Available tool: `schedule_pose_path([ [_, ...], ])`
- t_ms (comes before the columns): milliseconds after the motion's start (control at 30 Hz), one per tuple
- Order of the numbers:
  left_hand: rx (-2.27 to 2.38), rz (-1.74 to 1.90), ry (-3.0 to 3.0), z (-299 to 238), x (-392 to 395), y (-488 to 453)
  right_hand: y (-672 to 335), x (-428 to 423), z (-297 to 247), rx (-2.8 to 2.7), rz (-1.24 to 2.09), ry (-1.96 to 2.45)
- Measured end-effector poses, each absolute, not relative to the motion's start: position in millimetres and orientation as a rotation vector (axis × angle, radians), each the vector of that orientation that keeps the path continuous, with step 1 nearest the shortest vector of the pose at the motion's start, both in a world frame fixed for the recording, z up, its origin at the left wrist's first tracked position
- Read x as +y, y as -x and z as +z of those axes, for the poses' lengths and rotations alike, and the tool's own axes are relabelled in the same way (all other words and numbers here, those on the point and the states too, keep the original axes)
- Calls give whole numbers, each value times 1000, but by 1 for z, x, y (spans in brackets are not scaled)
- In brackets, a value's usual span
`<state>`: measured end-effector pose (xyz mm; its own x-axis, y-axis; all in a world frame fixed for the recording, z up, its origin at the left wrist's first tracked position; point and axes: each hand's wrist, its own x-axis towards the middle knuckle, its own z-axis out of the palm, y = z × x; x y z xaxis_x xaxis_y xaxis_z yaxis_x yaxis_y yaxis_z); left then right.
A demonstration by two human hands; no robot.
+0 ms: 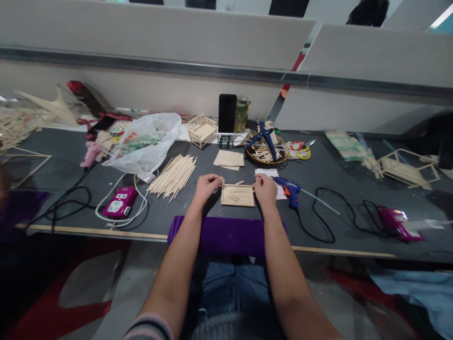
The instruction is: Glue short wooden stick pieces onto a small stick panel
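A small flat panel of glued wooden sticks [238, 195] lies on the dark table [63, 156] in front of me, with a few short loose sticks on top. My left hand [206, 187] is curled at its upper left corner, fingertips pinched on the panel's edge. At the upper right corner my right hand [264, 189] is curled the same way, fingers on the edge. A blue glue gun [288, 190] lies just right of my right hand. A purple cloth [226, 233] hangs over the table edge under my forearms.
A pile of long sticks [173, 174] lies to the left, beside a plastic bag [145, 141] and a pink power strip [118, 202]. Behind the panel are flat wooden sheets [229, 159], a phone [227, 113], a jar [241, 113], a small stick bench [201, 128] and a basket [265, 152]. Cables [325, 222] run right.
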<state>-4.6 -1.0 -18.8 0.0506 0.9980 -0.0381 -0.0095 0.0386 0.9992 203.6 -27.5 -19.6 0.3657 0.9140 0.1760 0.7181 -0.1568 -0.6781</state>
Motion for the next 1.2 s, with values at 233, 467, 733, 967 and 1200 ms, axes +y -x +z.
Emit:
schedule_pose_path([
  [233, 1169, 1152, -1204, -18, -1, 5, -202, -28, -16, -1416, 371, 1971],
  [467, 1177, 1147, -1173, -18, -1, 5, -201, -28, -15, -1417, 368, 2005],
  [733, 1183, 1151, -1165, -18, -1, 4, -201, -28, -16, -1424, 362, 2001],
  [967, 1187, 1146, -1180, -18, -1, 4, -202, -28, -15, -1422, 364, 2012],
  [1200, 1188, 1141, -1189, -16, -1, 5, -202, -28, -16, -1423, 367, 2014],
])
